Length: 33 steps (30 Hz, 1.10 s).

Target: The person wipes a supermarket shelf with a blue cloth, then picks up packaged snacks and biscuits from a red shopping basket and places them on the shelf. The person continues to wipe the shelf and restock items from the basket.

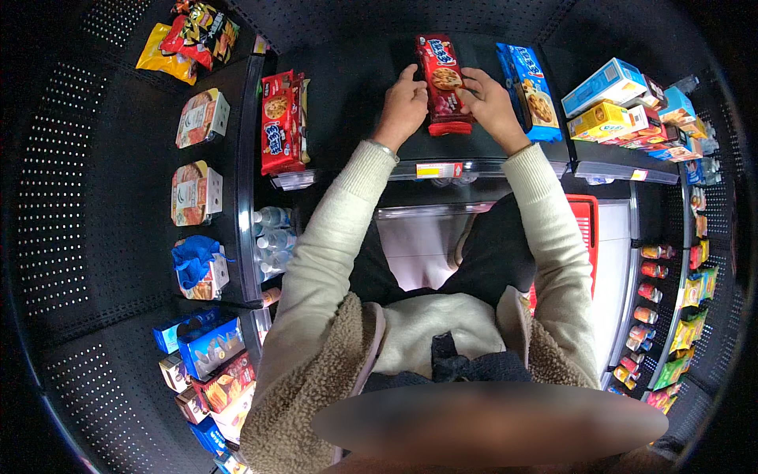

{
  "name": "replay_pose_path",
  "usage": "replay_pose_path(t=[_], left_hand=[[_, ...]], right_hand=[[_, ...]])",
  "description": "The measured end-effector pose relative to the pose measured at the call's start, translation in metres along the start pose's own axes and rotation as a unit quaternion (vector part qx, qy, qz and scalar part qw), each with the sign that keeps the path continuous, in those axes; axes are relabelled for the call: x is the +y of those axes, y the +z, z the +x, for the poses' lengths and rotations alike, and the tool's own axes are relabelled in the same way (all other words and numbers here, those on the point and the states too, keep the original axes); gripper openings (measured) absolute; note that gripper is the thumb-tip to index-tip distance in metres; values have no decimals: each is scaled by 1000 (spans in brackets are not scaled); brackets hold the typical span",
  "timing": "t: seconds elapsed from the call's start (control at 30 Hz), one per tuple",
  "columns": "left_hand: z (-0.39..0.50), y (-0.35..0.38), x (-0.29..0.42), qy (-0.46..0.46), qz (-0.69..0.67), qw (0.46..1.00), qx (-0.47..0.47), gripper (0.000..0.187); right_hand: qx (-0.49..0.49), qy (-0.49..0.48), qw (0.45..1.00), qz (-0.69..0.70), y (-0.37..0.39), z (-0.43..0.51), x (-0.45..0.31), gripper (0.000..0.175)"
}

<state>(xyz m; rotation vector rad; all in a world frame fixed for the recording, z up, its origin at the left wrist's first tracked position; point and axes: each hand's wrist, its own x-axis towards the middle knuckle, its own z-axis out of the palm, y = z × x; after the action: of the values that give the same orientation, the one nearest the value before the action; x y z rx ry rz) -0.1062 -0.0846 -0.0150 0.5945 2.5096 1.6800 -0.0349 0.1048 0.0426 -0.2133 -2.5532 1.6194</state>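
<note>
A red cookie packet [444, 83] lies on the black store shelf [349, 89] before me, its printed face up. My right hand [485, 101] has its thumb and fingertips on the packet's right edge. On the other side, my left hand [407, 101] is beside the packet's left edge, its index finger stretched away from me; whether its fingers touch the wrapper is hard to tell. Right of my hands lies a blue cookie packet [533, 95] with another blue wrapper partly under it. More red cookie packets [281, 124] sit at the shelf's left end.
A price rail [355, 172] edges the shelf. Boxed snacks [616, 112] stand at the right, snack bags [195, 41] at the far left. Packaged tubs [198, 192], one under a blue cloth [194, 260], line the left shelf. A red basket [592, 237] is low at my right.
</note>
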Motion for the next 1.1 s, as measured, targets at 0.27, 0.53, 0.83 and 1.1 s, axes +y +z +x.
replay_pose_path(t=[0.27, 0.53, 0.83, 1.1], left_hand=[[-3, -6, 9, -39, -18, 999, -24, 58], [-5, -3, 19, -108, -70, 992, 19, 54], [-6, 12, 16, -103, -141, 983, -59, 43], [-9, 7, 27, -110, -1, 994, -12, 57]], right_hand=[[21, -27, 999, 19, 0, 1, 10, 54], [45, -55, 997, -10, -4, 21, 46, 59], [-39, 20, 995, 94, 8, 21, 51, 66], [21, -11, 1000, 19, 6, 23, 54, 65]])
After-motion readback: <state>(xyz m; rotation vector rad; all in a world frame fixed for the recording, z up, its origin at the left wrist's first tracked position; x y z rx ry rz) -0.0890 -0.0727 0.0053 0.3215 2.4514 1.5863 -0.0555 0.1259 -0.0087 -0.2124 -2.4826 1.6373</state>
